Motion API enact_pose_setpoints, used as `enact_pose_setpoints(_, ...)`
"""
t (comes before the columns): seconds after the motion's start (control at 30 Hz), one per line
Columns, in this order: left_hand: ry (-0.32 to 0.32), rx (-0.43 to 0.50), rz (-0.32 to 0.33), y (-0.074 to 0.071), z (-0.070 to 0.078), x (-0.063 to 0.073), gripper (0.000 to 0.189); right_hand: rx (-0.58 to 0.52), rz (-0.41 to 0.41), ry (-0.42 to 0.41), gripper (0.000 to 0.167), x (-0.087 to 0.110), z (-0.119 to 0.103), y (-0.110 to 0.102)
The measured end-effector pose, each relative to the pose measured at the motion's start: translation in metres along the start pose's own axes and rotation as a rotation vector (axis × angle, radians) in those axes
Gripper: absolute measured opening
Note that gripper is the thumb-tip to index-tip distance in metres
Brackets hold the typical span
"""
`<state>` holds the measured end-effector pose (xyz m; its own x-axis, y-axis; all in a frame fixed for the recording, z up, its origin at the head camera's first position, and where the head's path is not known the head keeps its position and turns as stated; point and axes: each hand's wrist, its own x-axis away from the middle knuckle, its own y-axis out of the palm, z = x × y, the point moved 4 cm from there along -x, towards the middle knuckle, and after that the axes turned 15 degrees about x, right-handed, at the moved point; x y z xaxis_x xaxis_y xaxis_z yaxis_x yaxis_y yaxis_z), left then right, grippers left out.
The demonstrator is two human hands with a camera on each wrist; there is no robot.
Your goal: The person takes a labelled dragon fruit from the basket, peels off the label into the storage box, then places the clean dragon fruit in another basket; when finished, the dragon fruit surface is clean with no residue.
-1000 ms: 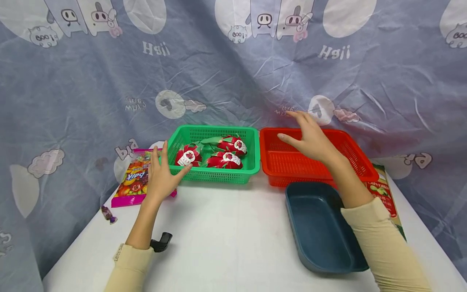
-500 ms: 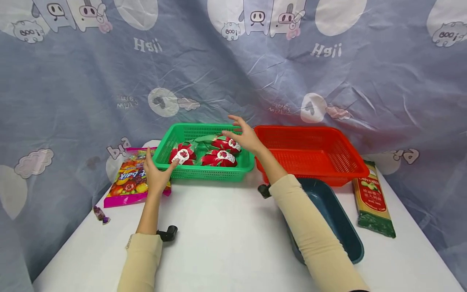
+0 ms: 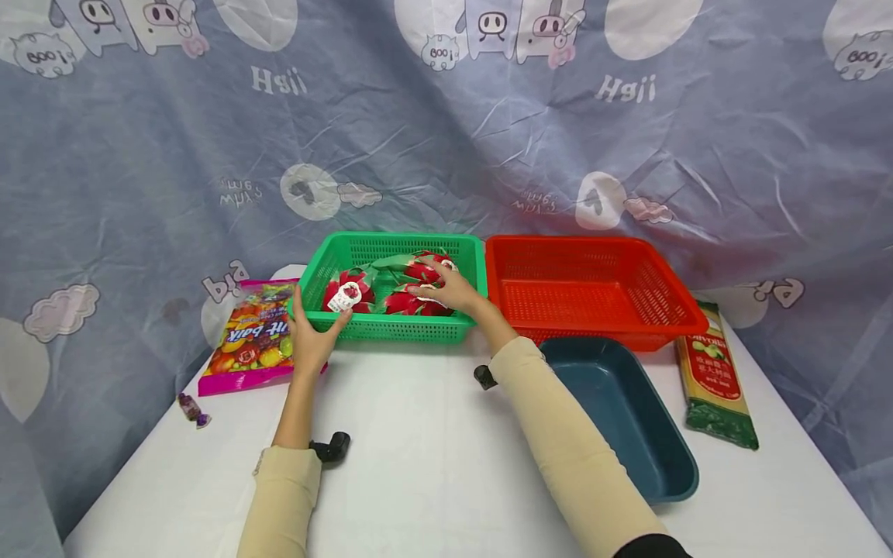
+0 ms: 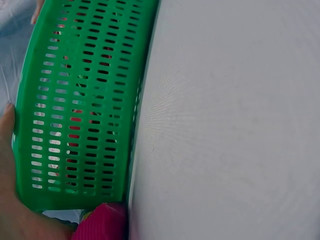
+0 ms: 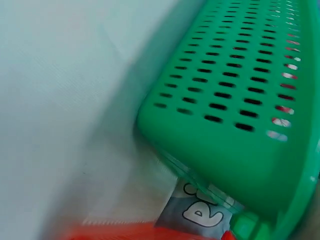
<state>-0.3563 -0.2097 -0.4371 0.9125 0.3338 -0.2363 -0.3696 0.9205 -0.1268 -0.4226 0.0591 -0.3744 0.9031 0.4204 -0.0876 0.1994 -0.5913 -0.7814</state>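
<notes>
Several red dragon fruits (image 3: 401, 303) with white stickers lie inside a green perforated basket (image 3: 398, 328) at the back of the table. My left hand (image 3: 312, 345) is at the basket's front left corner, thumb by the front rim and fingers along the left side, spread apart. In the left wrist view the thumb tip meets the rim of the green basket (image 4: 75, 100). My right hand (image 3: 456, 293) reaches over the basket's right front rim, its fingers spread over the right-hand dragon fruits and partly covering them. The right wrist view shows the basket wall (image 5: 215, 135) but hides the fingers.
A red basket (image 3: 579, 311) stands close on the right, with a dark blue bin (image 3: 631, 418) in front. A green-and-red packet (image 3: 718, 380) lies far right. Left are a colourful candy bag (image 3: 254, 341) and a wrapped candy (image 3: 191, 408). A patterned curtain (image 3: 446, 139) hangs behind.
My right hand has swung left from over the red basket and come down into the green one. My left hand has shifted slightly right, closer against the green basket's corner.
</notes>
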Motion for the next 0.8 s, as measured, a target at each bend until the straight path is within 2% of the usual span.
enact_pose_setpoints(0.17,0.02,-0.003,-0.015,-0.002,0.002,-0.001,0.101,0.053,-0.136,0.025,0.077,-0.003,-0.001,0.015)
enact_pose_setpoints(0.3,0.035,-0.012,-0.024,-0.002,0.003,0.0,0.102,0.108,-0.179,0.066,0.074,-0.004,0.0,0.018)
enact_pose_setpoints(0.53,0.046,-0.007,-0.02,-0.001,0.001,0.0,0.101,0.041,-0.137,0.084,0.071,-0.005,0.003,0.019)
enact_pose_setpoints(0.8,0.039,-0.013,-0.028,-0.001,0.0,-0.001,0.101,0.069,-0.081,0.057,0.064,-0.007,0.002,0.017)
